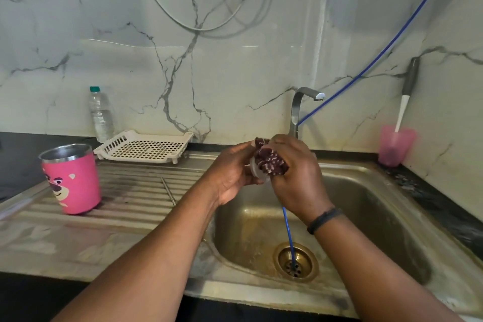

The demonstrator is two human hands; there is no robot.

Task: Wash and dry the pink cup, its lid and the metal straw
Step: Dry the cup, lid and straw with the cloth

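Note:
The pink cup (72, 179) with a bear picture stands upright and lidless on the steel draining board at the left. Over the sink basin, my left hand (231, 172) holds a clear plastic lid (255, 170) by its edge. My right hand (298, 175) grips a dark red patterned cloth (270, 161) and presses it against the lid. Most of the lid is hidden by the cloth and my fingers. A thin metal rod (168, 191), possibly the straw, lies along the draining board grooves.
A white plastic rack (143, 148) and a water bottle (101, 115) stand behind the draining board. The tap (303, 106) is off. A blue tube (288, 235) runs down into the sink drain (295, 261). A pink tumbler with a brush (396, 145) sits at the right.

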